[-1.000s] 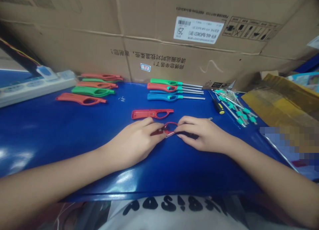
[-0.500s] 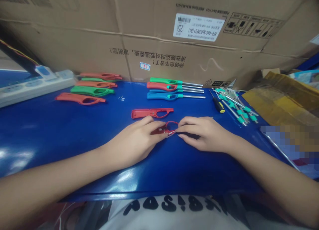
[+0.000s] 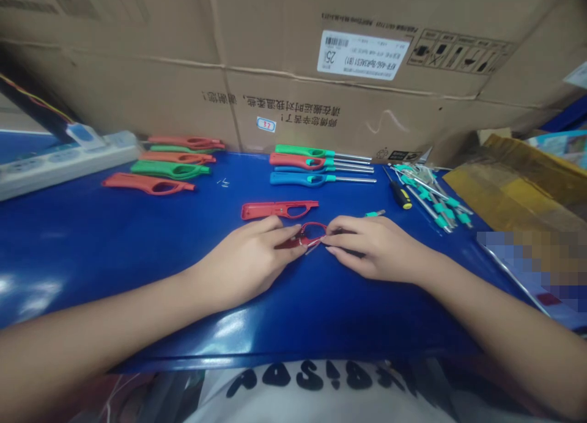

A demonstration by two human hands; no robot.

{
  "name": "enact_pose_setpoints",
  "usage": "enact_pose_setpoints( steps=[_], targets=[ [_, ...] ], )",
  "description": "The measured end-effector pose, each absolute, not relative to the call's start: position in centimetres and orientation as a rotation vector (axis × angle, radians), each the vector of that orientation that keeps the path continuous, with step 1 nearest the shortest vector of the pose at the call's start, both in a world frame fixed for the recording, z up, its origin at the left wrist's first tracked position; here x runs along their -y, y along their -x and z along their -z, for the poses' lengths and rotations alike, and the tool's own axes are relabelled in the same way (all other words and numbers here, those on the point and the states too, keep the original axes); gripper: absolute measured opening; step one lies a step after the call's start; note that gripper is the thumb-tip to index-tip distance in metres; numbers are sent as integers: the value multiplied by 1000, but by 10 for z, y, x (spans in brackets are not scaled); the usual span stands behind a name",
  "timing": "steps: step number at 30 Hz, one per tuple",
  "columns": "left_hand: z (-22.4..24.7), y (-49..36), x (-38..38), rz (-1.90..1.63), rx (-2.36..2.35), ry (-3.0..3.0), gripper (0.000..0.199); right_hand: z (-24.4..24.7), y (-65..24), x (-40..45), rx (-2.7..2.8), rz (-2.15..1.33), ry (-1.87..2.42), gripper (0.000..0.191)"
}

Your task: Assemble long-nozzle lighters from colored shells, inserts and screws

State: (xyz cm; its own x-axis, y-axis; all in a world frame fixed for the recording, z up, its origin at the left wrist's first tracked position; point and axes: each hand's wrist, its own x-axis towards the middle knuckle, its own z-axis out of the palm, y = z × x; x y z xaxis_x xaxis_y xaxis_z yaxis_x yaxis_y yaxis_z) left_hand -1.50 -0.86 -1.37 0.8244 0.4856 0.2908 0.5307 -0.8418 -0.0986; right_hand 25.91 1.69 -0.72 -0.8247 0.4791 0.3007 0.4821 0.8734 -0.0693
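A red lighter shell half (image 3: 308, 242) with a looped trigger opening is between my hands, just above or on the blue table. My left hand (image 3: 257, 258) is closed on its handle end, thumb and fingers hiding most of it. The fingertips of my right hand (image 3: 371, 246) pinch at the front end, on what looks like a thin white wire (image 3: 314, 244). Behind the right hand's knuckles a teal piece with a metal end (image 3: 375, 214) shows in part. Just beyond my hands lies a matching red shell half (image 3: 261, 210), its hollow side up.
Several lighter shells (image 3: 149, 183) lie at left, near a white power strip (image 3: 68, 163). Assembled lighters (image 3: 298, 178) lie at the back middle. To the right are a screwdriver (image 3: 402, 195), metal tubes with teal parts (image 3: 440, 206) and yellow-taped packaging (image 3: 513, 178). A cardboard box (image 3: 275, 44) stands behind.
The teal piece behind my right hand now shows more plainly. My fingers have shifted slightly at the shell's front end; the other things lie as before.
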Motion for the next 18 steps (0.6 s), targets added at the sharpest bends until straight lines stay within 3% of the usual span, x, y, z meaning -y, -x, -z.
enact_pose_setpoints(
  steps=[18],
  targets=[
    [13, 20, 6, 372, 839, 2871, 35, 8, -261, -20, 2752, -142, 780, 29]
  ],
)
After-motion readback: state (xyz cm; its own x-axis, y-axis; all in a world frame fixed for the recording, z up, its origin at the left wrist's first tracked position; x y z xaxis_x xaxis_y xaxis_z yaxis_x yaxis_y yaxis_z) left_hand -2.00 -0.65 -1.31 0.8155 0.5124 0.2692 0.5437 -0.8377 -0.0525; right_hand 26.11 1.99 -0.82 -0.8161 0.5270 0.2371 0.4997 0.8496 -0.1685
